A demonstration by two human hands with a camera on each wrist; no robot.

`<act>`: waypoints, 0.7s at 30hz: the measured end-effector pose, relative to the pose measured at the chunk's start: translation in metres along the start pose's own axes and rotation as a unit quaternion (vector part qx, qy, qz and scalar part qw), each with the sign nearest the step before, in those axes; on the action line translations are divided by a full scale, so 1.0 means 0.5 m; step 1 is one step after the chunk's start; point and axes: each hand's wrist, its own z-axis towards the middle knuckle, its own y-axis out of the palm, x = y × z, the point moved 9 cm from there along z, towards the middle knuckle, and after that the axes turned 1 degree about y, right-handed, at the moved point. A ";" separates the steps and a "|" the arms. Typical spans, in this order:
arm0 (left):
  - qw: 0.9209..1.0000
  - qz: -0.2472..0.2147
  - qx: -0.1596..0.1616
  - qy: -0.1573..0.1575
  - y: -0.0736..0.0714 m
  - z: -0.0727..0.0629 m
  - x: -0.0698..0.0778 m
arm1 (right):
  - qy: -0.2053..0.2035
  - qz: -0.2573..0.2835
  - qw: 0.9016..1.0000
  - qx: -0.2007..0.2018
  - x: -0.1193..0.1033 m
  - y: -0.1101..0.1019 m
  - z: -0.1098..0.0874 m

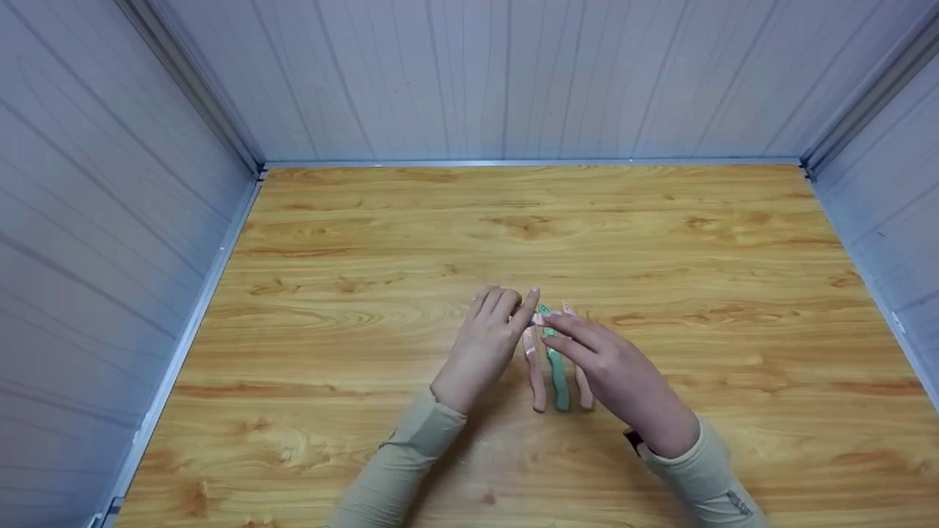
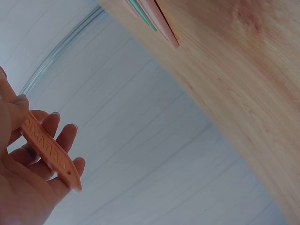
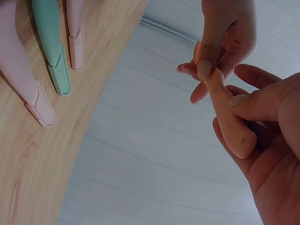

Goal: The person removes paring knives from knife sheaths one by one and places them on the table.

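Observation:
Both hands hold one orange eyebrow razor [image 3: 227,115], raised above the table in front of the body. My left hand [image 1: 488,337] pinches it near its middle under the thumb; in the left wrist view its lettered end [image 2: 51,152], with a small hole, lies across the fingers. My right hand [image 1: 616,367] grips the rounded, smooth end between thumb and fingers. Under the hands, a green razor [image 1: 560,381] lies between two pink razors, one on the left [image 1: 537,385] and one on the right [image 1: 585,392]. The hands partly cover all three.
The wood-grain table [image 1: 352,220] is bounded by a pale panel wall at the back [image 1: 469,81], another on the left [image 1: 95,220] and one on the right [image 1: 888,191]. A metal strip [image 1: 528,162] runs along the table's back edge.

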 end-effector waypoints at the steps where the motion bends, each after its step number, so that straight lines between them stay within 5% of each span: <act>1: 1.000 -0.007 0.002 -0.001 -0.001 0.001 0.001 | 0.000 -0.002 1.000 0.002 0.001 -0.001 -0.001; 21: 0.997 -0.054 0.046 -0.028 -0.018 0.004 0.002 | 0.049 0.022 0.998 0.025 0.033 -0.005 0.005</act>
